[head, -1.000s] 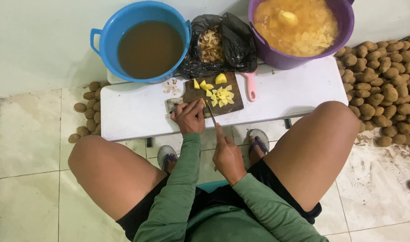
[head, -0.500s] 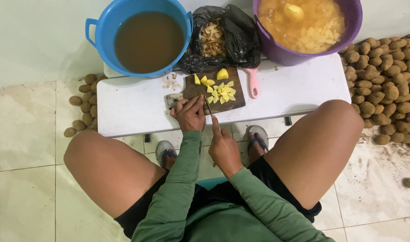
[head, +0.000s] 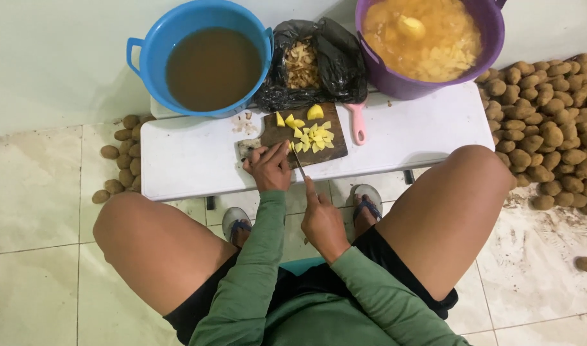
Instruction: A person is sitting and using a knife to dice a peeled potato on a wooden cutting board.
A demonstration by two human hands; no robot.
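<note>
Yellow potato pieces [head: 314,133] lie on a dark wooden cutting board [head: 277,136] just beyond both hands, on the white tabletop [head: 191,157]. The left hand [head: 268,168] rests curled at the board's near edge; what it presses is hidden. The right hand [head: 323,221] grips a thin knife [head: 297,160] pointing at the pieces. Past the board stand a blue tub of brown water [head: 210,61], a black bag of peelings [head: 309,61] and a purple tub of cut potato [head: 425,41]. Unpeeled brown potatoes [head: 553,128] are heaped right of the right hand.
</note>
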